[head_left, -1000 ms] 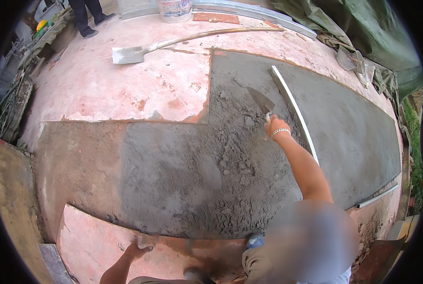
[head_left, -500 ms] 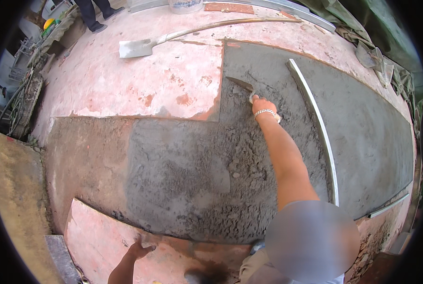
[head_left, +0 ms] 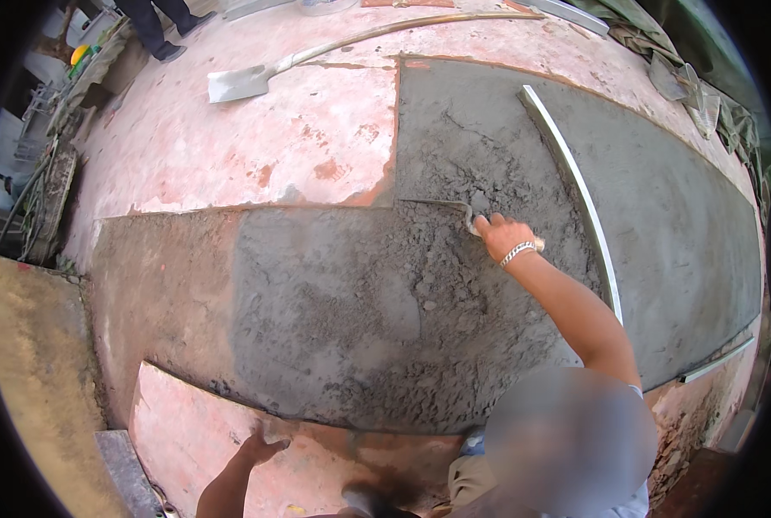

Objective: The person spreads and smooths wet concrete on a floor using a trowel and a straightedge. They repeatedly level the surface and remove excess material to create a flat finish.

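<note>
My left hand point(head_left: 261, 446) is low over the pink slab edge point(head_left: 187, 410) at the lower left, thumb apart from the fingers and holding nothing; whether it touches the slab I cannot tell. My right hand does not show. At the lower right is a co-worker, whose braceleted hand point(head_left: 504, 238) grips a trowel point(head_left: 441, 205). The trowel's blade lies flat over the rough grey wet mortar point(head_left: 342, 319), near the inner corner of the pink floor point(head_left: 333, 112).
A long straightedge point(head_left: 579, 186) lies along the smoothed mortar point(head_left: 679, 250) on the right. Beyond the pink floor's middle lies a long-handled shovel point(head_left: 239, 84). Another person's legs point(head_left: 157, 26) stand at the far left. A short metal strip point(head_left: 717, 361) lies at the right edge.
The co-worker's hand has drawn the trowel nearer, from the far mortar to beside the pink floor's corner. My left hand stays over the same spot. The view has shifted slightly.
</note>
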